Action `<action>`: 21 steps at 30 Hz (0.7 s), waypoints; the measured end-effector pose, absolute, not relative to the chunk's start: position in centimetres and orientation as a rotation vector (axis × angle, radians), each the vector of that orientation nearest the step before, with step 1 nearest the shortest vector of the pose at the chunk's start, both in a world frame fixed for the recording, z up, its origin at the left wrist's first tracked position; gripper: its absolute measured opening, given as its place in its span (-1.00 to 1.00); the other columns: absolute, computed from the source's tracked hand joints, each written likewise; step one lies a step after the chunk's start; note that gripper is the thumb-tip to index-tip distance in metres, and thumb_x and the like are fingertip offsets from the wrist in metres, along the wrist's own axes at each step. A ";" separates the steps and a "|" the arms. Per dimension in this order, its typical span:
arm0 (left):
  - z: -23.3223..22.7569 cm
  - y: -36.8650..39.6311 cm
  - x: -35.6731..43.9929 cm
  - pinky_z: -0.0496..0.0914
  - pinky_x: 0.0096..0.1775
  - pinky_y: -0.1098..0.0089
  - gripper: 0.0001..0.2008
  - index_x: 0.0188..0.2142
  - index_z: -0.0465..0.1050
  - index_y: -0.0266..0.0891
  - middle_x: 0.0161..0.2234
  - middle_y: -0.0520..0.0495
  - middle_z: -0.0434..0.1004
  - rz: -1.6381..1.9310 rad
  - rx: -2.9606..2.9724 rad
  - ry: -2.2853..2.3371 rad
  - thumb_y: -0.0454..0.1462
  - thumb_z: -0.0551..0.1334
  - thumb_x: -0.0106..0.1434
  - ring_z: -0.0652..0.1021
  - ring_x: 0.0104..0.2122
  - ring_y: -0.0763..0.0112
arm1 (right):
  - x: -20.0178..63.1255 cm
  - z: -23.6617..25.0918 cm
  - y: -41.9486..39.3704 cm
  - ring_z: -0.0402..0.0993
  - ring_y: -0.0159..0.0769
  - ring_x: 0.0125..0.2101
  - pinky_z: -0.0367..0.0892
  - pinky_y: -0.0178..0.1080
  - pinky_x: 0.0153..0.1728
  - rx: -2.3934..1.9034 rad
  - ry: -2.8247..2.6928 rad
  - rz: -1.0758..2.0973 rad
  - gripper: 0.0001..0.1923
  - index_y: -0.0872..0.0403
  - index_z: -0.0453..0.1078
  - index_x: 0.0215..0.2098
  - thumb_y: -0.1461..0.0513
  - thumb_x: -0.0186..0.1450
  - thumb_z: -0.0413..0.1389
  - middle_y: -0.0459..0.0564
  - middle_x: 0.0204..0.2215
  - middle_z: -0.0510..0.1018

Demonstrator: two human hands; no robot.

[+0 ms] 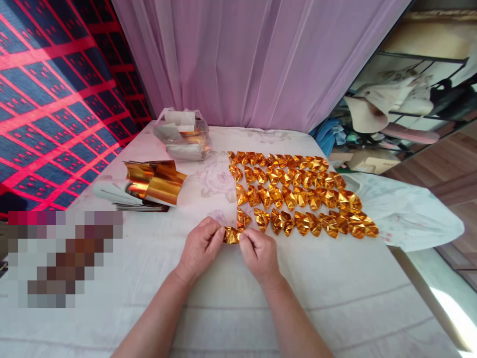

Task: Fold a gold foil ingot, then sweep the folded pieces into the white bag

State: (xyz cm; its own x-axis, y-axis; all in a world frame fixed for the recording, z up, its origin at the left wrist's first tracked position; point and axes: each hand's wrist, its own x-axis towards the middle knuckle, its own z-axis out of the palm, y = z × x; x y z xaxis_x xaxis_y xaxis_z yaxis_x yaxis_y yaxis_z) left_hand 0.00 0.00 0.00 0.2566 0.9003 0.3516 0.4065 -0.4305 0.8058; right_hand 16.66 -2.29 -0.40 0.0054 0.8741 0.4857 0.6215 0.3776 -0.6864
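Observation:
My left hand [201,247] and my right hand [258,251] both pinch one small folded gold foil piece [231,234] between their fingertips, just above the white cloth-covered table [149,278]. Right behind it lie several rows of finished folded gold pieces [298,194], laid side by side and reaching to the right. A stack of flat gold foil sheets [152,185] lies to the left of my hands.
A clear plastic bag with more sheets [183,135] stands at the back. A white plastic bag [406,214] hangs over the table's right edge. Pink curtain [253,59] behind, red-and-blue patterned fabric [55,99] at left, cluttered shelf [406,104] at right.

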 end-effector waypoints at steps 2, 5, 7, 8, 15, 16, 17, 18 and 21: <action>-0.1 0.1 0.0 0.28 -0.40 0.45 -0.71 -0.49 0.35 -0.21 -0.51 0.03 0.32 1.105 1.952 1.184 -0.26 0.08 0.38 0.39 -0.47 0.45 | 16.6 -0.3 -2.3 0.18 -0.47 -0.66 0.08 -0.39 -0.56 -1.313 -1.689 0.376 -0.66 0.04 0.16 -0.63 0.26 0.32 -0.04 -0.20 -0.71 0.22; -0.1 0.1 0.0 0.29 -0.41 0.46 -0.69 -0.49 0.34 -0.21 -0.51 0.03 0.33 1.092 1.930 1.169 -0.25 0.07 0.39 0.40 -0.48 0.46 | 16.7 -0.3 -2.3 0.15 -0.48 -0.66 0.06 -0.39 -0.58 -1.296 -1.645 0.467 -0.65 0.03 0.12 -0.63 0.25 0.32 -0.05 -0.22 -0.72 0.18; -0.2 0.1 0.0 0.28 -0.41 0.46 -0.71 -0.49 0.34 -0.21 -0.51 0.04 0.33 1.089 1.954 1.188 -0.25 0.08 0.38 0.40 -0.49 0.47 | 16.7 -0.4 -2.4 0.15 -0.48 -0.65 0.05 -0.39 -0.58 -1.298 -1.633 0.528 -0.65 0.03 0.11 -0.62 0.24 0.33 -0.05 -0.22 -0.71 0.18; -0.2 0.1 0.0 0.28 -0.42 0.46 -0.71 -0.49 0.34 -0.21 -0.51 0.04 0.32 1.090 1.968 1.202 -0.26 0.08 0.37 0.39 -0.49 0.47 | 16.8 -0.4 -2.4 0.16 -0.48 -0.65 0.06 -0.39 -0.57 -1.307 -1.637 0.550 -0.66 0.03 0.12 -0.61 0.23 0.33 -0.05 -0.22 -0.70 0.19; -0.2 0.1 0.0 0.27 -0.42 0.46 -0.70 -0.52 0.34 -0.21 -0.53 0.04 0.32 1.076 1.986 1.222 -0.25 0.08 0.36 0.39 -0.49 0.46 | 16.8 -0.3 -2.4 0.19 -0.45 -0.64 0.09 -0.37 -0.56 -1.333 -1.691 0.598 -0.66 0.02 0.15 -0.60 0.20 0.35 -0.09 -0.19 -0.70 0.25; -0.2 0.1 0.0 0.28 -0.41 0.46 -0.71 -0.51 0.35 -0.20 -0.53 0.04 0.33 1.070 1.991 1.221 -0.25 0.08 0.36 0.40 -0.48 0.46 | 16.8 -0.2 -2.4 0.20 -0.45 -0.64 0.10 -0.37 -0.56 -1.322 -1.685 0.625 -0.65 0.02 0.15 -0.60 0.20 0.35 -0.09 -0.19 -0.71 0.26; -0.1 0.1 0.0 0.28 -0.41 0.45 -0.71 -0.50 0.35 -0.20 -0.52 0.04 0.33 1.064 1.995 1.216 -0.25 0.08 0.36 0.41 -0.48 0.45 | 16.8 -0.2 -2.4 0.21 -0.44 -0.64 0.10 -0.37 -0.56 -1.313 -1.677 0.650 -0.65 0.02 0.14 -0.60 0.19 0.35 -0.09 -0.19 -0.71 0.27; 0.0 0.1 0.0 0.28 -0.41 0.45 -0.71 -0.49 0.36 -0.20 -0.52 0.04 0.34 1.057 1.999 1.209 -0.25 0.08 0.36 0.41 -0.47 0.45 | 16.8 -0.2 -2.4 0.22 -0.44 -0.64 0.11 -0.37 -0.56 -1.308 -1.667 0.668 -0.65 0.02 0.15 -0.60 0.19 0.35 -0.09 -0.19 -0.71 0.28; 0.1 0.0 0.1 0.28 -0.41 0.46 -0.72 -0.49 0.35 -0.20 -0.51 0.03 0.35 1.041 2.010 1.204 -0.25 0.08 0.36 0.40 -0.48 0.45 | 16.9 -0.2 -2.4 0.22 -0.44 -0.64 0.12 -0.37 -0.57 -1.306 -1.643 0.683 -0.66 0.02 0.16 -0.60 0.18 0.34 -0.08 -0.18 -0.71 0.30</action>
